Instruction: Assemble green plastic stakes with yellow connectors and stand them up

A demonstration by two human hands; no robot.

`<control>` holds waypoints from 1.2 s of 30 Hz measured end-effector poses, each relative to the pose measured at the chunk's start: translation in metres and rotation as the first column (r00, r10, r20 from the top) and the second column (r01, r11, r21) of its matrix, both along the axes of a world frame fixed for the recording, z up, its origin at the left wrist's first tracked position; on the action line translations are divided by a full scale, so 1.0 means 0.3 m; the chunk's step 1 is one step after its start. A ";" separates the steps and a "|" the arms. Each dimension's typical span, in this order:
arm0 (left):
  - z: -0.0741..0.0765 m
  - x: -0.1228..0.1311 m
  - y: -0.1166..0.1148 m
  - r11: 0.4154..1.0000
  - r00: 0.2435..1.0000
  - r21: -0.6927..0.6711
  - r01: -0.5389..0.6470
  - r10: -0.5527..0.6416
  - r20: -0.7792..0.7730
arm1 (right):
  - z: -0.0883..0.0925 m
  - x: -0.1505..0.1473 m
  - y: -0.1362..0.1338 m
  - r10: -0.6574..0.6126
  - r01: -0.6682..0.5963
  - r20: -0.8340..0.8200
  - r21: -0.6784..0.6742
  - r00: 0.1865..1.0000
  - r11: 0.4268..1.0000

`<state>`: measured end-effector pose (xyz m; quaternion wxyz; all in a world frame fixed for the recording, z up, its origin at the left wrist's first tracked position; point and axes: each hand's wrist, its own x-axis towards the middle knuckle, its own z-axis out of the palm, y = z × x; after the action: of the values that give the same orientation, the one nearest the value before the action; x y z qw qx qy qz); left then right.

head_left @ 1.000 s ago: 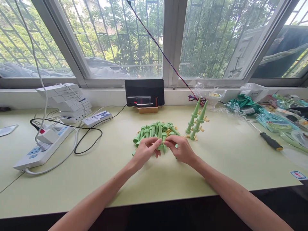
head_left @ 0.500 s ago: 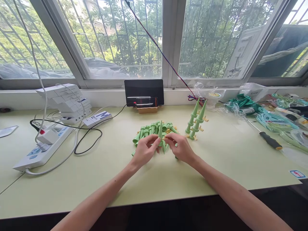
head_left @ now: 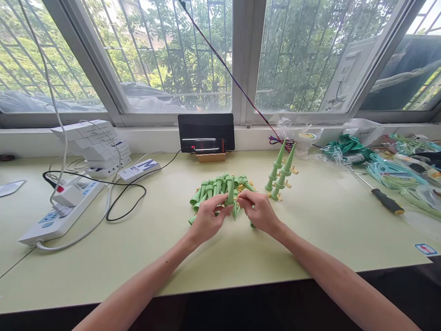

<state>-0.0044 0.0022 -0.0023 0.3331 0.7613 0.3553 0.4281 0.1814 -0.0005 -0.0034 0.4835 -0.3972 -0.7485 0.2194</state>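
Note:
A heap of green plastic cone spikes (head_left: 213, 189) lies on the pale green table (head_left: 172, 239), with small yellow pieces mixed in behind it. My left hand (head_left: 206, 219) pinches one green spike (head_left: 230, 193) that stands upright just in front of the heap. My right hand (head_left: 261, 212) is closed beside it, its fingertips pinched at the spike's right side on something small that I cannot make out. Two assembled green spikes with yellow side pieces (head_left: 282, 173) lean upright to the right of the heap.
A phone on a wooden stand (head_left: 206, 147) sits in front of a dark screen at the window sill. A power strip (head_left: 58, 210) with black and white cables and stacked white boxes (head_left: 93, 143) lie left. A screwdriver (head_left: 385, 200) and plastic bags (head_left: 396, 161) lie right.
The green spike in my left hand has turned from lying low to standing upright. Both hands have stayed in front of the heap, shifting only slightly.

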 end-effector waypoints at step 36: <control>0.045 0.010 -0.023 0.975 0.997 -0.208 0.080 -0.078 0.018 | 0.004 0.007 -0.009 0.008 -0.007 0.046 -0.021 0.999 1.000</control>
<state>-0.0015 -0.0046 0.0111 0.4296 0.7337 0.3661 0.3783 0.1835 -0.0032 -0.0021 0.4611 -0.4043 -0.7587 0.2199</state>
